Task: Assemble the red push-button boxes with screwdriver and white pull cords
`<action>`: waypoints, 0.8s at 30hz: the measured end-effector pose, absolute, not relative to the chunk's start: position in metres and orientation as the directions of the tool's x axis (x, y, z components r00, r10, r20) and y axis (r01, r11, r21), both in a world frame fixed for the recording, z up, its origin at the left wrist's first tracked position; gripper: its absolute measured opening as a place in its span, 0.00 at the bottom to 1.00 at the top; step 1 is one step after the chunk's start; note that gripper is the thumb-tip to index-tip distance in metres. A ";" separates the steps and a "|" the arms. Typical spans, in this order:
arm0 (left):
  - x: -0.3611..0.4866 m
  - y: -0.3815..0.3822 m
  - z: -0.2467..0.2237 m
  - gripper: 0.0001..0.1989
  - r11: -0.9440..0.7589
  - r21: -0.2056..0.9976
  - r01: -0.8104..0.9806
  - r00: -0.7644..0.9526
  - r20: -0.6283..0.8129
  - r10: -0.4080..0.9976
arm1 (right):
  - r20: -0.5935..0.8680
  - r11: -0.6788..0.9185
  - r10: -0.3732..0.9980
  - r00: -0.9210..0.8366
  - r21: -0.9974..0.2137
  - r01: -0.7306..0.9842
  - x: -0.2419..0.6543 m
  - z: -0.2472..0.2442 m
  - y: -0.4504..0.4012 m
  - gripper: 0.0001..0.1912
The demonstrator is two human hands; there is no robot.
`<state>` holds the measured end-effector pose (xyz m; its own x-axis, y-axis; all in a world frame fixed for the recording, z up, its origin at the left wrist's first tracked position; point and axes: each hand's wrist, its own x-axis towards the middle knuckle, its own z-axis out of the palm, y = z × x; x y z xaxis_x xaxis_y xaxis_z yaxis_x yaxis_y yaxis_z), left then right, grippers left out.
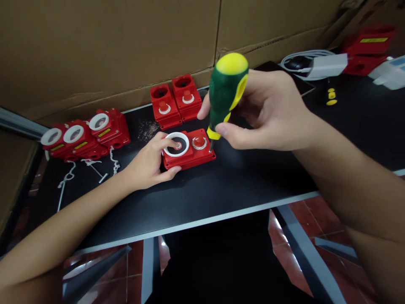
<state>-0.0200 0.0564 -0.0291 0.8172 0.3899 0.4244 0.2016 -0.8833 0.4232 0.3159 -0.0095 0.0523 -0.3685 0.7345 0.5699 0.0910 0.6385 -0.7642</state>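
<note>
A red box with a white ring and a small red dome on its face lies on the black table. My left hand grips its left end, thumb along the near side and a finger reaching into the white ring. In my right hand is a screwdriver with a green and yellow handle, held upright and slightly tilted. Its tip meets a screw at the right end of the red box, beside the dome.
Behind stand two similar red boxes against a cardboard wall. Several red units with white rings and white cords sit at the left. A white adapter, a cable, more red boxes and a yellow-marked tool lie at the right.
</note>
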 end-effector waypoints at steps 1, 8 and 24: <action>-0.020 0.057 -0.029 0.26 -0.885 0.420 0.202 0.821 0.421 0.387 | 0.566 0.633 0.736 -0.370 -0.770 0.083 0.316 0.054 -0.010 0.11; -0.020 0.056 -0.027 0.25 -0.890 0.414 0.189 0.820 0.432 0.375 | 0.517 0.624 0.718 -0.465 -0.775 0.101 0.324 0.060 -0.010 0.12; -0.020 0.056 -0.028 0.25 -0.894 0.409 0.184 0.824 0.432 0.367 | 0.577 0.692 0.706 -0.410 -0.687 0.223 0.322 0.054 -0.011 0.02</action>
